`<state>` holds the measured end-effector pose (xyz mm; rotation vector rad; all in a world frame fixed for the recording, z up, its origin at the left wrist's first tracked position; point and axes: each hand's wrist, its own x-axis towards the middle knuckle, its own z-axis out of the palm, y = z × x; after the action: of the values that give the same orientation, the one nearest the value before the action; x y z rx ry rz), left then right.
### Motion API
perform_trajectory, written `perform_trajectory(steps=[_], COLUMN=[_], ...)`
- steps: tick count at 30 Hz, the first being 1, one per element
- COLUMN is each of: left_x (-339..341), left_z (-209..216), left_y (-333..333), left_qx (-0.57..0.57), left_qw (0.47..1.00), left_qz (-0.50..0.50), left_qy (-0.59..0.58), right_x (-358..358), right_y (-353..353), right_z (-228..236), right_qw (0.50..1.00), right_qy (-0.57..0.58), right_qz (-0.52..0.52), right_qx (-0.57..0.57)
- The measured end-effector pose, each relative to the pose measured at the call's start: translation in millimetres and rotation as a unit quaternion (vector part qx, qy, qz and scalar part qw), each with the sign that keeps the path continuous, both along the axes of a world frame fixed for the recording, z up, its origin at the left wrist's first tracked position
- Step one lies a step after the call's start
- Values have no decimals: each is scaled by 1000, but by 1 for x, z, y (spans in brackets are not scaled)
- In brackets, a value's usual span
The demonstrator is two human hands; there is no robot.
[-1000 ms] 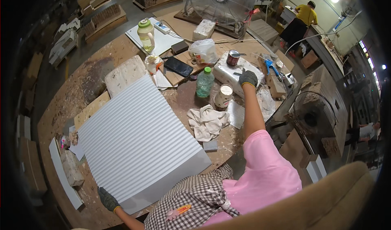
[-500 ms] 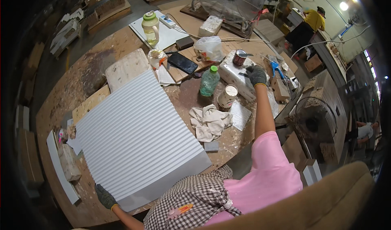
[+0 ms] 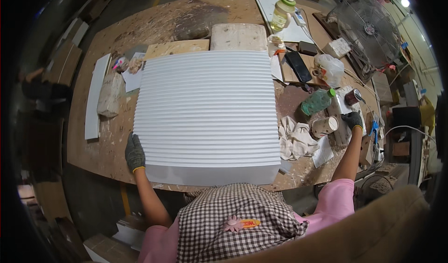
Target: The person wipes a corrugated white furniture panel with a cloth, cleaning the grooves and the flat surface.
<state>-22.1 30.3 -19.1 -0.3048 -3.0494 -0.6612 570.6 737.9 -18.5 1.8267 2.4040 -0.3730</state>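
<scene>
Closest to you is your brown-and-white checked cloth apron (image 3: 210, 237). Just beyond it, directly in front of you on the paint-spattered brown tabletop (image 3: 109, 148), lies a large white rectangular slab with a ridged top (image 3: 207, 109), its plain grey side facing you. Your left hand (image 3: 135, 154), in a dark grey knit glove, is open, fingers extended along the slab's left edge near its front corner. A crumpled off-white cloth (image 3: 298, 141) sits just right of the slab, with a stained white cup (image 3: 323, 127) beside it. Farther right, your right hand (image 3: 353, 120), gloved the same way, is at a white oblong block (image 3: 337, 107); whether it grips anything, you cannot tell from this view. A green plastic bottle (image 3: 316, 102) is near that block, and a dark red can (image 3: 353, 97) stands on it, beyond your fingers. Farther off are a black phone (image 3: 297, 66), a clear jug with a green lid (image 3: 281, 16) and a large round wire-caged fan (image 3: 368, 32).
</scene>
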Motion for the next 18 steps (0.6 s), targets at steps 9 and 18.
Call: perform_trajectory(steps=[9, 18], left_x=[2, 0], left_z=[5, 0], left_y=[-2, 2], left_qx=[-32, -19], left_qw=[999, 999], left_qz=[22, 21], left_qy=[-17, -31], right_x=[-160, -450], right_y=[-69, -202], right_z=[101, 64], right_qw=[797, 784], right_qy=[590, 108], right_qz=[129, 610], right_qx=[19, 44])
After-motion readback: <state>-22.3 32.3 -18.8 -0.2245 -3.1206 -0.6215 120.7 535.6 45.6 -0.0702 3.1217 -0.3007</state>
